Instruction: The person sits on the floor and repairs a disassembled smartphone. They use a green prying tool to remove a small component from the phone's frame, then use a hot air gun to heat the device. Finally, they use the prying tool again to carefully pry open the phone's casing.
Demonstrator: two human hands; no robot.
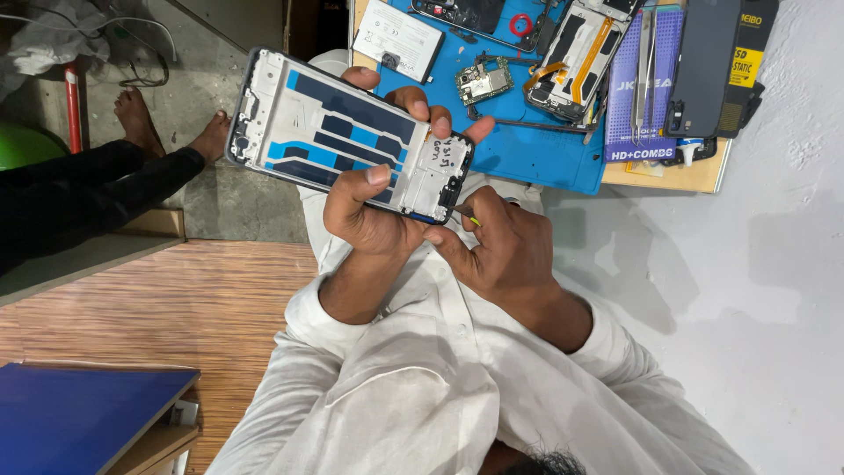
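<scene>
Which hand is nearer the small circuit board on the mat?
Left. Left hand, gripping the phone frame, is beside the circuit board; right hand, pinching a tool, is farther below.

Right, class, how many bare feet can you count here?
2. One bare foot lies on the grey floor at upper left; the other foot is just right of it, next to the phone frame. More may be hidden.

Wooden board point(694, 179), blue work mat point(527, 154), black screen panel point(708, 62)
</scene>
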